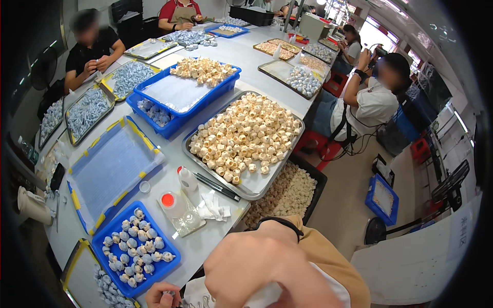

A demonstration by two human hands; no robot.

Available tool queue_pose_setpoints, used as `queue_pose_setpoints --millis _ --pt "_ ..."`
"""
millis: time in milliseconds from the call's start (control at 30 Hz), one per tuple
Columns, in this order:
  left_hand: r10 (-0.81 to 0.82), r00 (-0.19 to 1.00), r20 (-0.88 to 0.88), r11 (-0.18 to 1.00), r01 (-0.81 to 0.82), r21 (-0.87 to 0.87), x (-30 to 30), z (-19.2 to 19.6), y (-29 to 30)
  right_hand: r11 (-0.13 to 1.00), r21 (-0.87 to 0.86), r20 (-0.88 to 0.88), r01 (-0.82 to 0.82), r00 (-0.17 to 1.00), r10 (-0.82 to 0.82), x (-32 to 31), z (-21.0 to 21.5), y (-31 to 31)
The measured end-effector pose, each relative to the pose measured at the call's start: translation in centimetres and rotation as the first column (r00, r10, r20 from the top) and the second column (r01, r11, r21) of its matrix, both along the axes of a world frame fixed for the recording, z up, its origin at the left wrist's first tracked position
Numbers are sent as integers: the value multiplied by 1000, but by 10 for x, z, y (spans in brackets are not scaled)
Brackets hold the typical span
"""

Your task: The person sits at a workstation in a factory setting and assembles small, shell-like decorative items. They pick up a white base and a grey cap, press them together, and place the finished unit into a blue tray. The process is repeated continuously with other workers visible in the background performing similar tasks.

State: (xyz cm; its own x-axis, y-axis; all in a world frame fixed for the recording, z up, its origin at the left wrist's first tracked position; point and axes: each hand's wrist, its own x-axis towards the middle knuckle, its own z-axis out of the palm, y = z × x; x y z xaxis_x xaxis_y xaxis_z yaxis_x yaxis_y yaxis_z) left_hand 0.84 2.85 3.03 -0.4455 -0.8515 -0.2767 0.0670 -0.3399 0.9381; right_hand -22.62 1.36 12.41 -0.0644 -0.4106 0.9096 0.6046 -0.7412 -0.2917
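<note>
At the lower edge my left hand (161,296) pinches a small grey-blue piece, mostly covered by the fingers. My right hand (251,269) is raised close to the camera, its back showing; its fingertips are hidden and blurred. Near my left hand stands a blue tray (173,261) of small round figures (134,245) in blue and cream. Beside it, grey-blue pieces (110,290) lie on a yellow-taped tray. Farther off, a metal tray (251,191) carries a heap of hollow cream pieces (241,134).
A red-capped bottle (187,178), a red-topped jar (172,203), dark tweezers (218,186) and crumpled tissue (213,208) lie mid-table. An upturned-looking blue taped tray (110,169) and stacked blue trays (187,100) stand beyond. A black bin (314,190) sits below the table edge. Other people work around the table.
</note>
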Motion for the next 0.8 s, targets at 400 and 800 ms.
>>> queue_pose_setpoints --millis 400,800 --pt "105 994 -41 987 -110 -121 5 8 3 720 690 -154 -73 957 245 -20 -49 -13" --pt "28 998 -64 990 -37 -134 7 -1 7 854 504 -528 128 828 188 18 -81 -8"
